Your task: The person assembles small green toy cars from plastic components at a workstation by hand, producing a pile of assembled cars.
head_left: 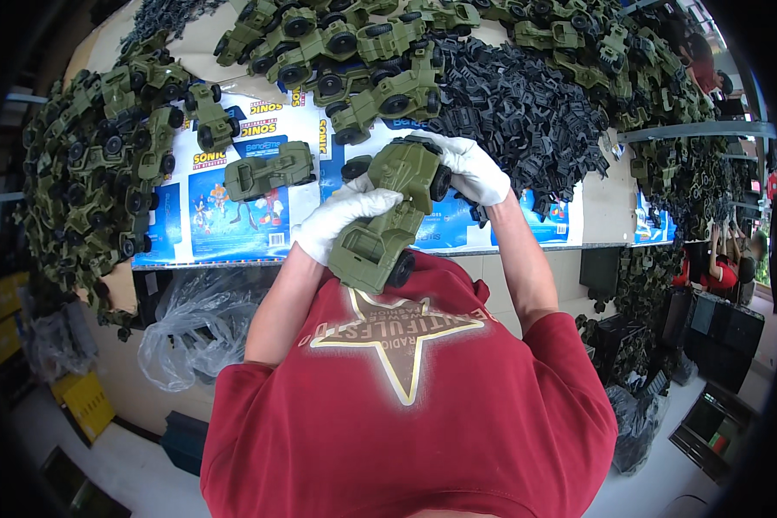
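Observation:
Between my two white-gloved hands I hold an olive-green toy jeep [388, 216] over the front edge of the table, tilted with its bed toward me. My left hand [341, 216] wraps its left side, thumb lying across the middle. At the jeep's far end, my right hand [470, 168] is closed around the front near a black wheel; its fingertips are partly hidden behind the toy. Another green toy jeep [270, 171] rests on the printed sheet to the left. A heap of small black plastic parts [522, 112] lies just beyond my right hand.
Piles of green toy jeeps stand at the left [86, 164], the back [354, 52] and the right [596, 39]. Blue and white printed sheets [173, 224] cover the table. A clear plastic bag [194, 328] hangs below its front edge. Other people [721, 268] are at the far right.

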Available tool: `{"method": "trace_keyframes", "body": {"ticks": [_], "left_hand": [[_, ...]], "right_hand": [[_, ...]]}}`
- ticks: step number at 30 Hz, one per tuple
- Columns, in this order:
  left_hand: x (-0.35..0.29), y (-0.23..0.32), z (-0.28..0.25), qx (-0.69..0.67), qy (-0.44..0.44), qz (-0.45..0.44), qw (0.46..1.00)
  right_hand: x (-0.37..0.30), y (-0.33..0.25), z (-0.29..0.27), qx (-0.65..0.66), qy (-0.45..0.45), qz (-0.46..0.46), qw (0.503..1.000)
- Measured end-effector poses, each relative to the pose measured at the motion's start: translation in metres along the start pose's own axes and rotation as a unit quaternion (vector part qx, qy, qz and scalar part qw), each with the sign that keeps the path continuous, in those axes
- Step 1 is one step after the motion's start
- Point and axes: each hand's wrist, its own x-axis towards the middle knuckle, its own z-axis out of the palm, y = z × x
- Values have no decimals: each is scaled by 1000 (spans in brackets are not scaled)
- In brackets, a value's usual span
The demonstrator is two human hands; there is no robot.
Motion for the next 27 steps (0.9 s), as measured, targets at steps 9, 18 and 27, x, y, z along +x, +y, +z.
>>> {"method": "trace_keyframes", "body": {"ticks": [9,18,27], "left_hand": [[5,-4,3,63,35,46,996],[24,-14,-12,233,26,293,927],[13,-24,-15,334,88,387,855]], "right_hand": [[-1,-23,24,-166,89,99,977],[3,16,76,-324,189,-186,908],[0,32,98,-421,206,-309,828]]}}
